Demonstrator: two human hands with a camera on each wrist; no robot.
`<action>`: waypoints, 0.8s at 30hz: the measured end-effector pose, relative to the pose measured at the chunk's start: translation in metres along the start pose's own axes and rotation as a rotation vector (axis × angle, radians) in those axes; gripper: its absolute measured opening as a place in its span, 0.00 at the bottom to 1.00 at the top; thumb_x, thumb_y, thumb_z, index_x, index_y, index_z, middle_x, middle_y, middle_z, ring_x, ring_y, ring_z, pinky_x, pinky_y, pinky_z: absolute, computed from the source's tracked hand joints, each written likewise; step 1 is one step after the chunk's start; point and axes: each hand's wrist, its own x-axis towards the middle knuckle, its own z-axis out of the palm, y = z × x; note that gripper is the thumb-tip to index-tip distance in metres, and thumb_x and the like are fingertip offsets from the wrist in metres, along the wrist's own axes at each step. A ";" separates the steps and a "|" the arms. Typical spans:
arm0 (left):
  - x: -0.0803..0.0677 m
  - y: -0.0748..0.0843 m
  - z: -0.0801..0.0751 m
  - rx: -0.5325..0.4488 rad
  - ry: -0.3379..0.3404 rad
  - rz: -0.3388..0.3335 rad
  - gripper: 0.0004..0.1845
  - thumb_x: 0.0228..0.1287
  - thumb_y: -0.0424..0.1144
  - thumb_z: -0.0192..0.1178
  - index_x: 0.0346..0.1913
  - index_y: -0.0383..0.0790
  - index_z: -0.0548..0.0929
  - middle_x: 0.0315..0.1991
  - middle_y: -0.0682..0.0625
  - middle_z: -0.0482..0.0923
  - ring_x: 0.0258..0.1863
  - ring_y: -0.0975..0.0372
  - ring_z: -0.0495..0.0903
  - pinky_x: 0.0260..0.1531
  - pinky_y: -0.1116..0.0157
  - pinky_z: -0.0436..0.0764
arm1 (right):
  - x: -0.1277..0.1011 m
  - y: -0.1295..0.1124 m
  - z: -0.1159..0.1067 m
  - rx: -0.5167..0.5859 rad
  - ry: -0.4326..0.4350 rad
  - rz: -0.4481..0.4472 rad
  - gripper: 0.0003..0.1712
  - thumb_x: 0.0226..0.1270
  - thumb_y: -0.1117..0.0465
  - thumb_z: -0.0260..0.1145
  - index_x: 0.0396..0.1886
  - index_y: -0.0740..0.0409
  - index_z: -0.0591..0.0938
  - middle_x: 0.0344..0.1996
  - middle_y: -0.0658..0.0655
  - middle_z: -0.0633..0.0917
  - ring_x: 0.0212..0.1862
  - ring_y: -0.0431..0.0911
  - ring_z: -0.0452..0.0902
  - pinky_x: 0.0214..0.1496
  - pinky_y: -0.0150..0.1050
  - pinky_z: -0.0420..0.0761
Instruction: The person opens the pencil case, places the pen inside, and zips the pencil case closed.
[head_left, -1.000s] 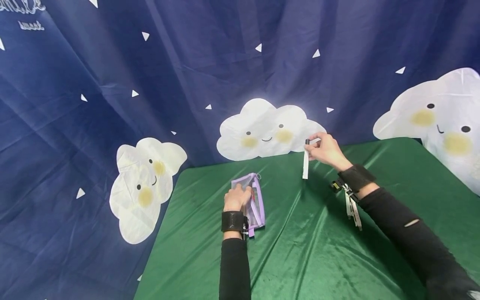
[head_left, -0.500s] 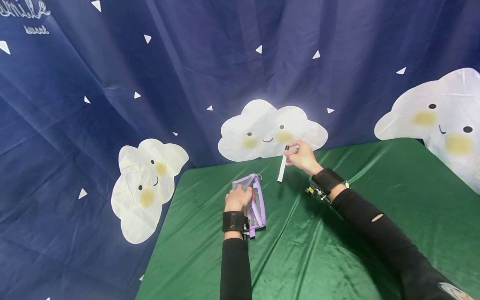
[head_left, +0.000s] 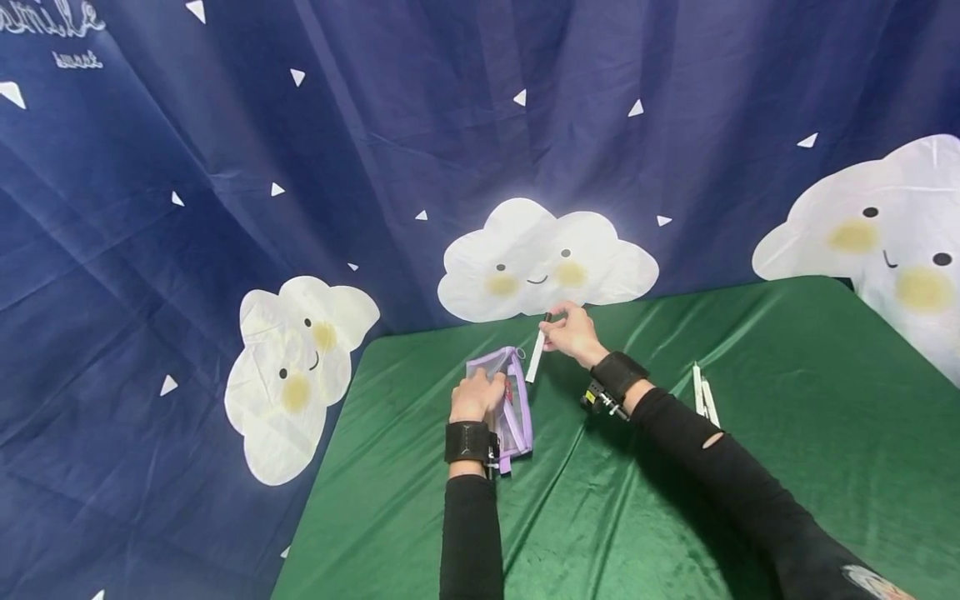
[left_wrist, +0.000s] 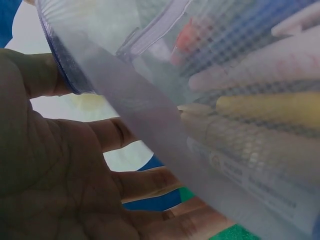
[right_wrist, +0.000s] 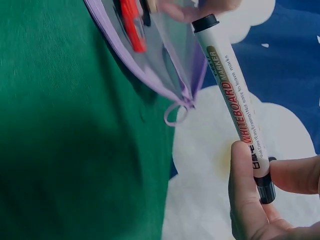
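Note:
My right hand [head_left: 572,335] pinches a whiteboard marker [right_wrist: 232,100] near one black end, with thumb and fingers. The marker slants just to the right of a lilac-trimmed mesh pencil case [head_left: 522,417]. In the right wrist view its other black end overlaps the case's opening. My left hand [head_left: 474,397] grips the side of the pencil case, the thumb [left_wrist: 42,72] at its edge and the other fingers [left_wrist: 150,182] along the mesh. Inside show a yellow pen [left_wrist: 270,109], several other pens and a red item [right_wrist: 131,25].
A few slim white sticks [head_left: 705,396] lie on the green cloth [head_left: 660,500], partly behind my right sleeve. A small ring [right_wrist: 177,114] hangs at the zip end of the case. Beyond the cloth hangs a blue curtain [head_left: 420,108] with clouds.
My right hand has carried the marker leftward and slightly down to beside the pencil case. My left hand stays on the case. The white sticks are visible again behind the right sleeve.

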 end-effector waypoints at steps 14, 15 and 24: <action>0.002 0.000 0.001 -0.015 -0.010 -0.023 0.32 0.62 0.58 0.36 0.60 0.39 0.69 0.58 0.37 0.71 0.56 0.40 0.69 0.55 0.47 0.69 | -0.006 0.013 0.037 0.073 -0.078 0.085 0.23 0.61 0.64 0.60 0.55 0.62 0.66 0.38 0.69 0.81 0.33 0.58 0.83 0.43 0.49 0.81; 0.002 0.000 0.001 -0.016 -0.014 -0.027 0.32 0.62 0.58 0.36 0.60 0.39 0.68 0.58 0.37 0.70 0.56 0.39 0.69 0.55 0.47 0.69 | -0.006 0.014 0.040 0.082 -0.081 0.091 0.23 0.60 0.64 0.60 0.55 0.63 0.66 0.38 0.69 0.81 0.33 0.58 0.83 0.43 0.49 0.81; 0.003 0.000 0.000 -0.001 -0.021 -0.017 0.31 0.63 0.58 0.34 0.56 0.38 0.71 0.53 0.35 0.74 0.52 0.40 0.73 0.51 0.49 0.72 | -0.014 0.018 0.067 0.110 -0.123 0.126 0.21 0.59 0.66 0.61 0.52 0.64 0.68 0.34 0.68 0.82 0.31 0.58 0.83 0.39 0.47 0.82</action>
